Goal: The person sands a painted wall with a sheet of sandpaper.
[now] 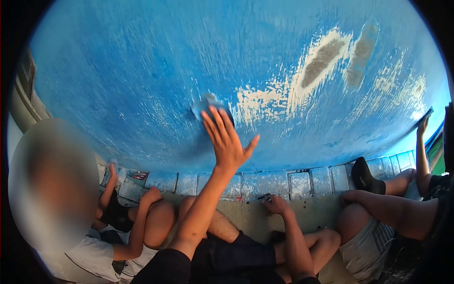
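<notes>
My left hand (224, 142) reaches up to the blue painted wall (142, 61). Its fingers lie flat over a folded sheet of sandpaper (206, 105), pressing it against the paint, with the thumb spread to the right. Beside it, the scuffed blue surface gives way to pale scraped streaks. My right hand (275, 204) is low near my knee, its fingers curled together. A small dark thing (264, 196) shows at its fingertips, too small to name.
On the right, another person's hand (423, 124) holds a dark sheet to the wall. A person (137, 222) sits close on the left, one hand raised near the wall. Grey paving blocks (265, 183) run along the wall's foot. Grey patches (324, 61) mark the wall.
</notes>
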A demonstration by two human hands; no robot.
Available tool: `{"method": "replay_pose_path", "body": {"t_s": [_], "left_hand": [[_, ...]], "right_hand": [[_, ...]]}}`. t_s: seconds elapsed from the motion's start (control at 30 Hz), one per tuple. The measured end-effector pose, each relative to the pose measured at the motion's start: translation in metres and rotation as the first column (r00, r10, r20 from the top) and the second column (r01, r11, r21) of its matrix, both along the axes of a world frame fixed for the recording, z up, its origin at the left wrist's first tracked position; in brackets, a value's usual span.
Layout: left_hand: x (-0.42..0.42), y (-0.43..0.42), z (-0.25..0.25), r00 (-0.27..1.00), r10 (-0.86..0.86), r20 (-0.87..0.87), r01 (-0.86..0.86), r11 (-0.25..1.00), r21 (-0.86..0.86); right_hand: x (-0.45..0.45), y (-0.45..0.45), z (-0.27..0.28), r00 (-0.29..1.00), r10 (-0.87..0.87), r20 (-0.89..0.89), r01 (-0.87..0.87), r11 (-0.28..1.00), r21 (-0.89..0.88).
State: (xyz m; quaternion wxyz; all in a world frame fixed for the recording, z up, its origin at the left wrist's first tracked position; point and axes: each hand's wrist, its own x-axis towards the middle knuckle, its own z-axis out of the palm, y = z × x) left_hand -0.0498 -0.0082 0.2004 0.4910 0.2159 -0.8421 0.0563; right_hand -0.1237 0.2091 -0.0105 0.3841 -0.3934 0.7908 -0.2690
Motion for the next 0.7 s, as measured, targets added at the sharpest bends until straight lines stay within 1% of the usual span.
{"method": "replay_pose_path", "body": {"t_s": [0.07, 0.13, 0.17, 0.2, 0.23, 0.27, 0.3, 0.37, 0.43, 0.47, 0.5, 0.53, 0.63, 0.7], "left_hand": [[0.012, 0.007, -0.048, 0.990, 0.011, 0.139, -0.021, 0.997, 0.072], [0.019, 0.004, -0.075, 0.988, -0.011, 0.152, -0.004, 0.995, 0.097], [0.021, 0.002, -0.084, 0.986, -0.024, 0.167, 0.004, 0.993, 0.122], [0.021, 0.003, -0.082, 0.986, -0.024, 0.165, 0.005, 0.993, 0.118], [0.019, 0.003, -0.079, 0.991, -0.073, 0.111, 0.054, 0.984, 0.167], [0.016, 0.001, -0.075, 0.992, -0.118, 0.051, 0.105, 0.972, 0.209], [0.014, -0.002, -0.062, 0.992, -0.117, 0.043, 0.106, 0.974, 0.200], [0.012, -0.010, -0.014, 0.993, -0.097, 0.072, 0.091, 0.992, 0.084], [0.007, -0.016, 0.037, 0.997, -0.056, 0.051, 0.058, 0.998, -0.020], [0.005, -0.016, 0.061, 0.997, -0.053, 0.058, 0.054, 0.998, -0.018], [0.002, -0.016, 0.083, 0.999, -0.034, 0.013, 0.035, 0.998, -0.052], [0.000, -0.015, 0.093, 0.999, -0.018, -0.034, 0.015, 0.996, -0.086], [-0.003, -0.014, 0.094, 0.997, -0.007, -0.071, -0.001, 0.994, -0.109], [-0.002, -0.009, 0.079, 0.998, -0.022, -0.067, 0.015, 0.995, -0.099]], "right_hand": [[-0.003, 0.000, -0.005, 0.999, 0.015, -0.034, -0.014, 1.000, 0.009], [0.000, 0.002, -0.003, 0.998, 0.028, -0.057, -0.027, 0.999, 0.022], [0.000, 0.001, 0.002, 0.999, 0.035, -0.007, -0.034, 0.999, 0.040], [-0.001, 0.001, 0.005, 0.998, 0.042, 0.041, -0.044, 0.997, 0.056], [0.000, 0.001, 0.007, 0.998, 0.043, 0.034, -0.045, 0.998, 0.051], [-0.001, 0.000, 0.010, 0.996, 0.061, 0.069, -0.065, 0.996, 0.064], [-0.003, -0.002, 0.012, 0.991, 0.078, 0.105, -0.086, 0.993, 0.077], [-0.006, -0.002, 0.012, 0.992, 0.066, 0.109, -0.074, 0.995, 0.070], [-0.003, 0.002, 0.009, 0.989, 0.059, 0.134, -0.070, 0.995, 0.078], [-0.003, 0.000, 0.013, 0.990, 0.053, 0.130, -0.065, 0.994, 0.085], [-0.004, -0.001, 0.014, 0.991, 0.046, 0.124, -0.058, 0.994, 0.091], [-0.004, -0.001, 0.013, 0.991, 0.048, 0.126, -0.059, 0.994, 0.090], [-0.005, 0.001, 0.009, 0.986, 0.032, 0.163, -0.045, 0.996, 0.077], [-0.005, 0.002, 0.006, 0.991, 0.026, 0.131, -0.035, 0.997, 0.072]]}}
